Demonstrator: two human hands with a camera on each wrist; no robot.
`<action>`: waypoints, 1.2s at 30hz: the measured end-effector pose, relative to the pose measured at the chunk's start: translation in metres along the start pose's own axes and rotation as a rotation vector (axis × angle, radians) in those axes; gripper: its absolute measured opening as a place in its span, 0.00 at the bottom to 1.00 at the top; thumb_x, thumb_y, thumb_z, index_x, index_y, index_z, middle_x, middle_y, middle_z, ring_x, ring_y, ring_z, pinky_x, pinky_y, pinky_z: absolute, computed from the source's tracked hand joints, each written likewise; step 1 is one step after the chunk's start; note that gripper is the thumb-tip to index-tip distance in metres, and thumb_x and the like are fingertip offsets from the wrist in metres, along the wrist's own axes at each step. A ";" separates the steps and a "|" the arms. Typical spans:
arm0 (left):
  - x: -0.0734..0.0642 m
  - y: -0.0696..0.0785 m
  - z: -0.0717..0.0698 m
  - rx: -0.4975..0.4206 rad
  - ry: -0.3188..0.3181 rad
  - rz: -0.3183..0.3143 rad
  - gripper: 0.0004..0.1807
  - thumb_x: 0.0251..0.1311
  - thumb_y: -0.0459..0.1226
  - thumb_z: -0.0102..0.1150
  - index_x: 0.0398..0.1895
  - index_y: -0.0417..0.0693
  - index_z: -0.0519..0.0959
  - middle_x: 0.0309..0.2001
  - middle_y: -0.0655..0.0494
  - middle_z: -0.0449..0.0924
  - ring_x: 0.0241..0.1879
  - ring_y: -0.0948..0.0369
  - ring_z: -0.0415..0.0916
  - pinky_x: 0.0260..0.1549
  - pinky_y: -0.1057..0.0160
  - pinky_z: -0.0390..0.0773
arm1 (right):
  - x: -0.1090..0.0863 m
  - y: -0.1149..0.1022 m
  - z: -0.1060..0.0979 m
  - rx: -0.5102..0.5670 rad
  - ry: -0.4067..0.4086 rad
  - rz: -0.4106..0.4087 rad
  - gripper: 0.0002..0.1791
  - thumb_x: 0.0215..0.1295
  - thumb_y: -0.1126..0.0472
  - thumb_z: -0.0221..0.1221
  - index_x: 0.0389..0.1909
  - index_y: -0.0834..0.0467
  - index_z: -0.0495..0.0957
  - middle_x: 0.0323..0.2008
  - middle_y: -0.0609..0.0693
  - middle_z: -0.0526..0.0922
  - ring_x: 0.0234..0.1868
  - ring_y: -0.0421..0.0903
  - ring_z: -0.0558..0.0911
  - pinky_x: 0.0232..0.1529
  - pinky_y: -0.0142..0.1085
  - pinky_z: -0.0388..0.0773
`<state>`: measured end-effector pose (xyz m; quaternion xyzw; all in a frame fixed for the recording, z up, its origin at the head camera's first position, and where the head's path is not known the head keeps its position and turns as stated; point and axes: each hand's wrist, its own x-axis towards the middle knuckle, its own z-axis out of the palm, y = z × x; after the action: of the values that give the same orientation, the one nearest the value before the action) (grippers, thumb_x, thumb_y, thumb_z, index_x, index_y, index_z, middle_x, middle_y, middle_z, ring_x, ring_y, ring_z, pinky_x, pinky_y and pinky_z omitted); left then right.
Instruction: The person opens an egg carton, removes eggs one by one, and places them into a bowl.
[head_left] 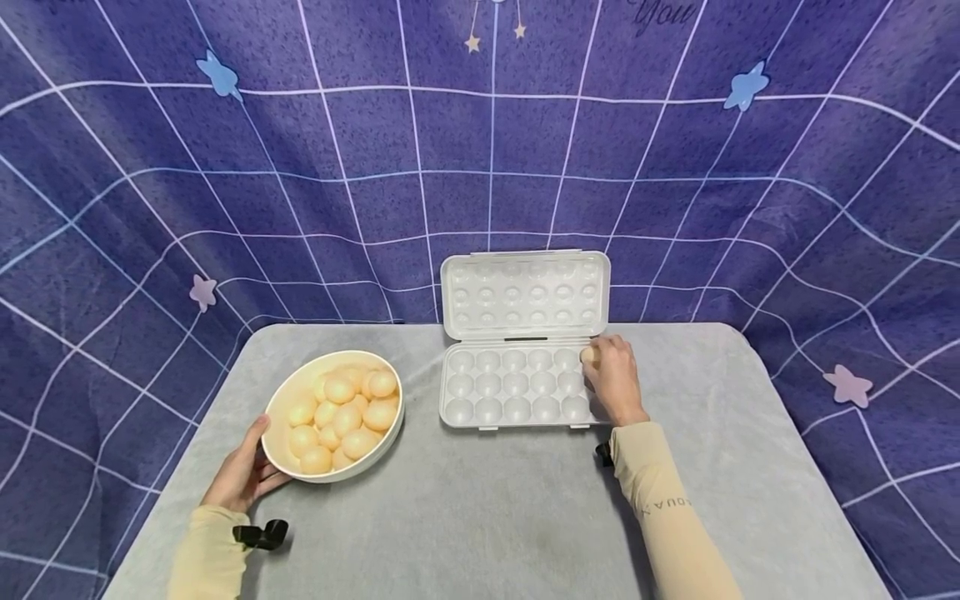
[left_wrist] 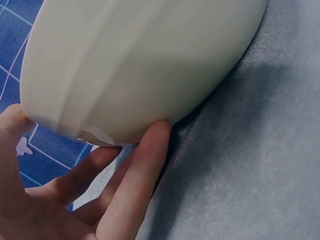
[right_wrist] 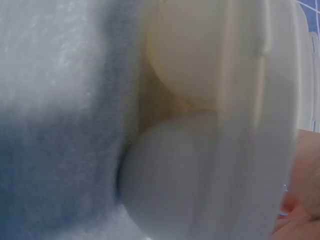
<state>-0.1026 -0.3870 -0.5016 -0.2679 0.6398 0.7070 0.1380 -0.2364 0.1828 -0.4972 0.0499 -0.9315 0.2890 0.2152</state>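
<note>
My left hand (head_left: 238,471) grips a white bowl (head_left: 272,433) at its near left side, thumb at the rim and fingers against the outer wall. The bowl is tilted and heaped with pale eggs (head_left: 347,419). In the left wrist view the fingertips press the bowl's smooth wall (left_wrist: 130,75) close to the table. My right hand (head_left: 617,379) pinches an egg (head_left: 589,356) at the far right corner of a white egg carton (head_left: 487,427). Cups in its other columns show bare, while the hand covers part of the right column. The right wrist view shows the carton's side (right_wrist: 240,120) up close.
The carton's dimpled lid (head_left: 525,293) stands raised at the back, near a blue gridded curtain (head_left: 450,167) with stars. A grey cloth (head_left: 465,508) covers the table. Black wrist cameras (head_left: 262,534) sit at both sleeves.
</note>
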 end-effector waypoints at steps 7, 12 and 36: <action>-0.001 0.000 -0.001 0.007 -0.001 -0.006 0.49 0.66 0.68 0.43 0.77 0.45 0.46 0.31 0.65 0.85 0.35 0.66 0.85 0.44 0.58 0.87 | -0.001 -0.013 -0.006 0.071 0.041 -0.001 0.20 0.48 0.71 0.69 0.45 0.70 0.82 0.44 0.65 0.81 0.46 0.64 0.78 0.50 0.53 0.77; -0.002 0.000 -0.003 -0.002 -0.012 -0.006 0.50 0.66 0.68 0.42 0.79 0.47 0.43 0.32 0.66 0.84 0.35 0.67 0.85 0.44 0.58 0.87 | -0.003 -0.028 -0.006 0.124 0.038 -0.028 0.18 0.50 0.70 0.69 0.45 0.69 0.82 0.43 0.63 0.82 0.45 0.62 0.80 0.49 0.52 0.78; -0.006 0.002 -0.002 0.032 -0.036 0.030 0.52 0.68 0.67 0.40 0.77 0.35 0.42 0.32 0.57 0.86 0.34 0.63 0.85 0.42 0.56 0.87 | -0.010 -0.106 -0.001 0.202 0.053 -0.140 0.17 0.48 0.71 0.70 0.43 0.65 0.83 0.43 0.58 0.83 0.46 0.57 0.80 0.52 0.48 0.79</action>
<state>-0.0990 -0.3881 -0.4965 -0.2432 0.6525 0.7032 0.1432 -0.2042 0.0950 -0.4463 0.1287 -0.8858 0.3669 0.2534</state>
